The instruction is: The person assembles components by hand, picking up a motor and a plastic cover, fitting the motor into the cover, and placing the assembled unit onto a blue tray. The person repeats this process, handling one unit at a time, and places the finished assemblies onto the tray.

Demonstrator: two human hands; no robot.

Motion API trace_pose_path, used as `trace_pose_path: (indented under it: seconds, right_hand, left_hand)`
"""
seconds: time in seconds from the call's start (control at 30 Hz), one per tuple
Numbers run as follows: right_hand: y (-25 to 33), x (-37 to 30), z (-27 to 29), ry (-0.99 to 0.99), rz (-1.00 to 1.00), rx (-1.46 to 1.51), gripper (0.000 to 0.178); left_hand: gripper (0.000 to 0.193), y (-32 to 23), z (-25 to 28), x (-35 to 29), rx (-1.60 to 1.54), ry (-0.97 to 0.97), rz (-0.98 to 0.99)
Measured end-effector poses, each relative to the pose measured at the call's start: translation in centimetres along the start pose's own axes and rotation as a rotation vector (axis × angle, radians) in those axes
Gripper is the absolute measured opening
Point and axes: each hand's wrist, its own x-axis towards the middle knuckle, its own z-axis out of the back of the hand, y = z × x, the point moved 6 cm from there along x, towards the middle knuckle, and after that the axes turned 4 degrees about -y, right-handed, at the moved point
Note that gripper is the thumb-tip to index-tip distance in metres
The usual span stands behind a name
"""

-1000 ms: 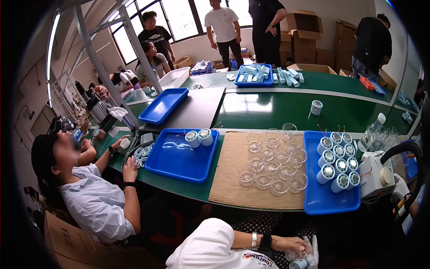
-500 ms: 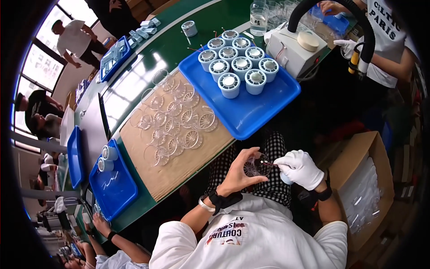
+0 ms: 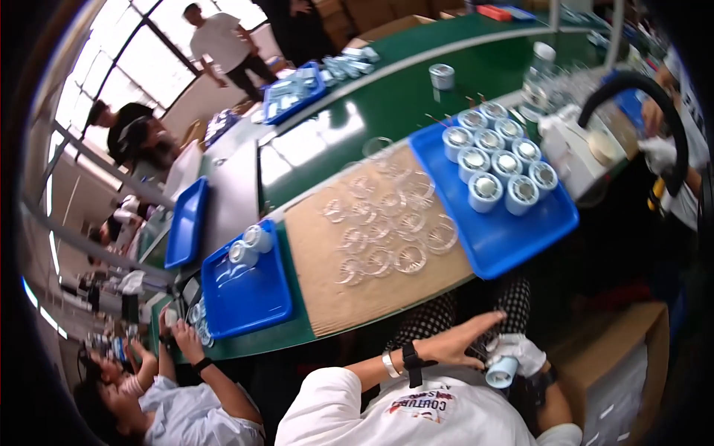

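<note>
My left hand (image 3: 462, 339) is bare, with its fingers stretched out and the thumb apart, close beside my right hand above my lap. I cannot make out a clear disc between its fingers. My right hand (image 3: 518, 352), in a white glove, is closed round a pale blue cylindrical housing (image 3: 502, 372), tilted with one end facing toward me. On the brown cardboard sheet (image 3: 320, 297) lie several clear round plastic parts with spokes (image 3: 410, 257). Beyond it, a blue tray (image 3: 513, 249) bears several upright white-and-blue fan-like units (image 3: 486, 192).
A second blue tray (image 3: 249, 306) at the left holds two similar units. A grey box-shaped machine (image 3: 576, 152) with a black hose (image 3: 647, 82) stands at the right. An open carton (image 3: 654, 357) is beside me at lower right. A co-worker's hands (image 3: 178, 331) are at lower left.
The view has swung, so the table shows farther right. My left hand held a clear spoked part in a curved grip and now has straighter fingers. The pale blue housing shows more in my right hand.
</note>
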Motion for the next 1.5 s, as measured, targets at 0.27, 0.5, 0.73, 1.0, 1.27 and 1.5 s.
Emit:
trace_pose_path:
  seconds: [0.27, 0.5, 0.73, 1.0, 1.27, 1.5]
  right_hand:
    - [-3.0, 0.1, -2.5, -0.069, 0.105, 0.037, 0.019]
    - [2.4, -0.4, -3.7, -0.174, 0.463, -1.12, 0.026]
    - [1.4, -1.9, -4.4, -0.613, 0.888, -1.167, 0.033]
    - [5.2, 0.1, -0.3, -0.612, 0.737, -0.886, 0.059]
    - [6.9, -2.6, 1.8, -0.422, 0.903, -0.723, 0.067]
    - [7.6, -2.9, 1.2, -0.275, 0.866, -0.618, 0.066]
  left_hand:
    - [0.037, -0.9, -2.2, -2.7, 0.453, -0.008, 0.115]
    - [0.042, 6.8, -4.9, -5.9, -0.35, -0.09, 0.847]
    - [0.044, 7.1, -4.5, -4.3, -0.684, -0.452, 0.805]
    - [0.032, 3.6, 1.6, 1.6, -0.606, -0.416, 0.234]
    - [0.047, 1.8, 1.0, 3.2, -0.201, -0.124, 0.194]
    - [0.057, 0.8, 1.1, 2.5, -0.367, -0.18, 0.253]
